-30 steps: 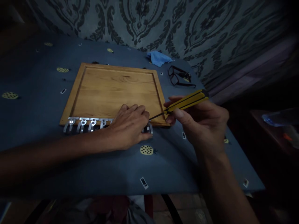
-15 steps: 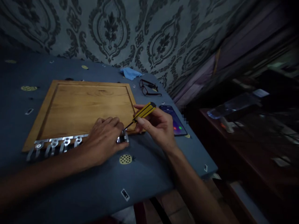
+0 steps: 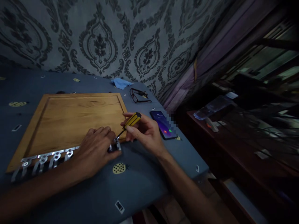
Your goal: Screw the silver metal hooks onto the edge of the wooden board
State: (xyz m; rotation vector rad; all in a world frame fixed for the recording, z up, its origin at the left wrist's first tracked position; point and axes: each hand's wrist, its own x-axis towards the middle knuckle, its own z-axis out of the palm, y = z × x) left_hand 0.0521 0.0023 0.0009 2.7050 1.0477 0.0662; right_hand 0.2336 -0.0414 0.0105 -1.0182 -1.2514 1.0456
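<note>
A framed wooden board (image 3: 81, 115) lies flat on the table. Along its near edge runs a shiny metal hook rail (image 3: 56, 154) with several hooks; its middle is hidden behind my left hand (image 3: 95, 152). That hand's fingers are bent over the rail close to its right end, with the thumb in front, pressing and gripping it. My right hand (image 3: 148, 133) pinches the yellow and black handle of a screwdriver (image 3: 133, 120). The screwdriver tilts down to the left, its tip at the rail's right end beside my left fingers. A screw under the tip is too small to make out.
Right of the board lies a phone (image 3: 164, 124) with a lit screen. Farther back are eyeglasses (image 3: 139, 95) and a blue cloth (image 3: 121, 83). The patterned table cover (image 3: 144, 186) ends at the right; beyond it, a plastic bottle (image 3: 215, 105) rests on a dark red surface (image 3: 243, 161).
The camera view has shifted, so everything appears farther left and slightly lower. Both hands keep their holds, and the screwdriver tip remains at the rail's right end.
</note>
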